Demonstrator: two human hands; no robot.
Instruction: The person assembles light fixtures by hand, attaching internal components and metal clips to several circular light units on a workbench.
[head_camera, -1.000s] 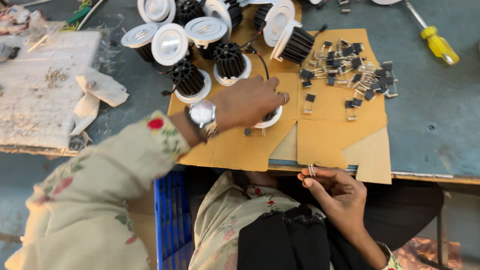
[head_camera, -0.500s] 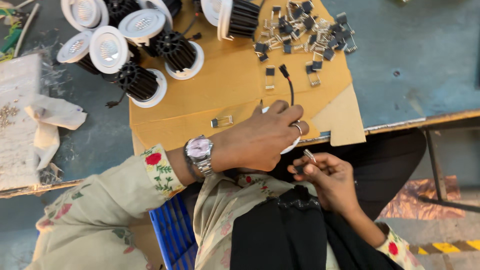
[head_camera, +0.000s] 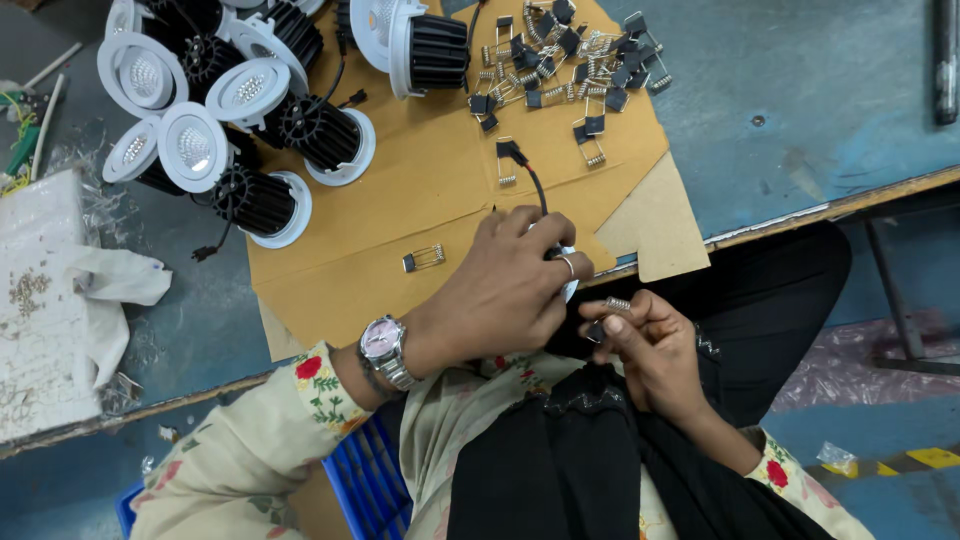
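- The lamp, a small white round fitting, sits under the left hand at the near edge of the cardboard sheet; only a sliver of its white rim and its black lead, running off toward 12 o'clock, can be seen.
- The left hand is curled over the lamp, fingers wrapped around its body; a wristwatch is on that wrist.
- The right hand, at 4 o'clock from the lamp, pinches a small spring clip between thumb and forefinger, its coil end pointing toward the lamp.
- To do this well, the lamp should probably be tipped so its side faces the clip, since the hand now hides the spot where the two meet.
- The clip looks springy: a firm pinch close to the coil should keep it from flicking away.
- Working over the lap risks dropping the clip; over the cardboard would be safer.
- A spare clip lies at 9 o'clock from the lamp, and a clip pile lies at 12 o'clock.
- The other lamps cluster at 10 o'clock, well apart from the hands.
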